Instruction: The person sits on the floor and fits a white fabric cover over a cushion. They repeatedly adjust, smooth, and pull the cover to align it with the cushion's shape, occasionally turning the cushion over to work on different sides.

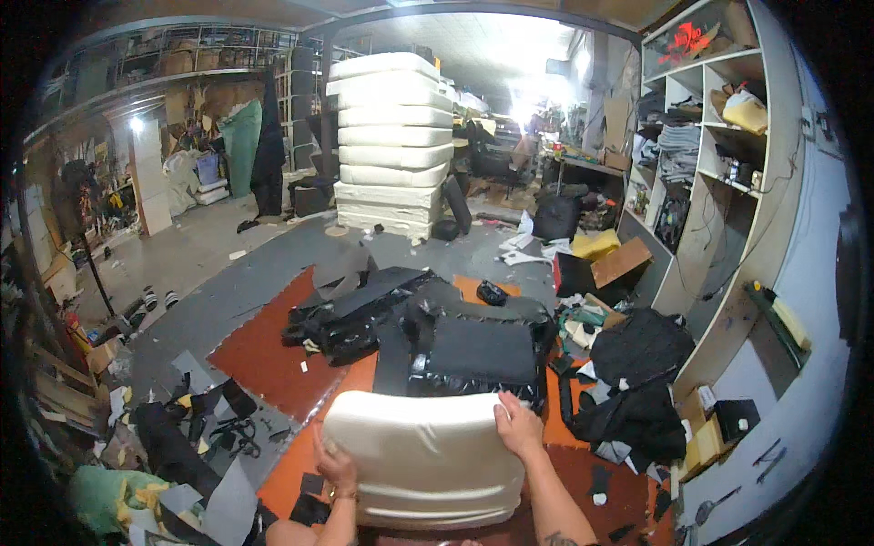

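Observation:
Close in front of me is a thick white cushion [428, 455] with rounded corners and creases in its cover, held tilted up. My left hand [338, 469] grips its left edge, fingers along the side. At the upper right corner, my right hand [519, 426] clasps the edge with the thumb on top. Just beyond the cushion lies a black padded seat piece [482, 348] with shiny black wrapping around its sides. To its left rests another black padded piece [350, 314], partly wrapped in glossy plastic.
A tall stack of white cushions [394, 123] stands farther back. White shelves [706, 118] with folded fabric line the right. Black fabric [637, 364] and scraps heap beside the orange-red mat [282, 346]. Dark offcuts [187, 446] and a green sack [105, 496] lie at lower left.

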`<act>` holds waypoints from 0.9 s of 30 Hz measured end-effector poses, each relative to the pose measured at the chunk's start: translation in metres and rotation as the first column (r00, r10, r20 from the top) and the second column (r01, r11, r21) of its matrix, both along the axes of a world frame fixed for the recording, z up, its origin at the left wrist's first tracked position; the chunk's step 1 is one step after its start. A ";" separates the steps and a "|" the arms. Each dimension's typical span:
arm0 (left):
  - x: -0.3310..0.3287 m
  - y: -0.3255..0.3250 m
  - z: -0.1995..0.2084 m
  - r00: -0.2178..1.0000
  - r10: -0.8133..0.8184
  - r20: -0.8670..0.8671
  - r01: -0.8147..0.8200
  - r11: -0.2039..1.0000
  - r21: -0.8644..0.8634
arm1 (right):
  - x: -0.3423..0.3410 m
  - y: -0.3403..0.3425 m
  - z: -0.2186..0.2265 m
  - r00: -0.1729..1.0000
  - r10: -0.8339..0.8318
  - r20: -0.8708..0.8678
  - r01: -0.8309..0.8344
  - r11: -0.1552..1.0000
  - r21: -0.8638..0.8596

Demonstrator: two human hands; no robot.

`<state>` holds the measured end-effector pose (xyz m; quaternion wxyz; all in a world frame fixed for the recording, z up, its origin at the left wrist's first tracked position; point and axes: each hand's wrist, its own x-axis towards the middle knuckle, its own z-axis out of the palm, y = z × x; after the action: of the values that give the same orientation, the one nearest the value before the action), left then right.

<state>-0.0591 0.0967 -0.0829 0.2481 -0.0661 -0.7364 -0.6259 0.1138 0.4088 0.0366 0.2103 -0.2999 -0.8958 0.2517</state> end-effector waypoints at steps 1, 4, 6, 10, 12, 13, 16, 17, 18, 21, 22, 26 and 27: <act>-0.010 -0.002 -0.012 1.000 -0.004 -0.017 0.005 0.995 0.103 | 0.004 -0.004 0.006 1.000 -0.006 -0.027 0.006 1.000 0.011; -0.022 -0.039 -0.057 0.995 -0.097 0.026 0.081 0.926 0.369 | 0.028 -0.025 0.009 0.993 0.023 -0.113 -0.023 1.000 -0.001; 0.005 -0.060 -0.028 0.960 -0.260 0.103 0.157 0.805 0.572 | 0.060 -0.033 0.011 0.988 0.048 -0.145 -0.051 0.999 -0.016; 0.075 -0.082 0.028 0.941 -0.291 0.170 0.151 0.814 0.561 | 0.126 -0.042 0.022 0.947 0.097 -0.307 -0.166 0.964 -0.206; 0.102 -0.078 0.032 0.928 -0.345 0.142 0.185 0.755 0.630 | 0.149 -0.043 0.018 0.946 0.122 -0.299 -0.163 0.980 -0.116; 0.109 -0.073 0.029 0.921 -0.373 0.109 0.211 0.715 0.666 | 0.161 -0.044 0.006 0.939 0.150 -0.311 -0.142 0.989 0.049; 0.084 -0.051 0.026 0.949 -0.311 0.051 0.254 0.851 0.460 | 0.186 -0.059 -0.008 0.808 -0.109 -0.579 -0.401 0.618 -0.676; 0.067 -0.042 0.020 0.939 -0.334 0.083 0.268 0.862 0.430 | 0.189 -0.058 -0.020 0.807 -0.082 -0.585 -0.387 0.673 -0.630; 0.050 -0.033 0.014 0.927 -0.356 0.115 0.285 0.871 0.399 | 0.189 -0.054 -0.037 0.807 -0.057 -0.588 -0.372 0.724 -0.581; 0.094 -0.002 0.062 0.842 -0.502 0.198 0.371 0.805 0.463 | 0.178 -0.054 -0.093 0.783 -0.163 -0.600 -0.291 0.757 -0.585; 0.131 -0.005 0.076 0.804 -0.569 0.169 0.496 0.801 0.336 | 0.163 -0.066 -0.104 0.760 -0.177 -0.625 -0.233 0.823 -0.518; 0.205 -0.019 0.104 0.670 -0.740 0.050 0.739 0.659 -0.141 | 0.106 -0.142 -0.062 0.742 -0.240 -0.626 -0.070 0.901 -0.428; 0.195 -0.020 0.102 0.683 -0.730 0.022 0.723 0.673 -0.157 | 0.098 -0.165 -0.037 0.797 -0.192 -0.573 -0.027 0.936 -0.352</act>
<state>0.1356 0.0763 0.0188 -0.0111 -0.3854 -0.6896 -0.6130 0.2119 0.2436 -0.0001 0.4377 -0.2762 -0.7114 0.4755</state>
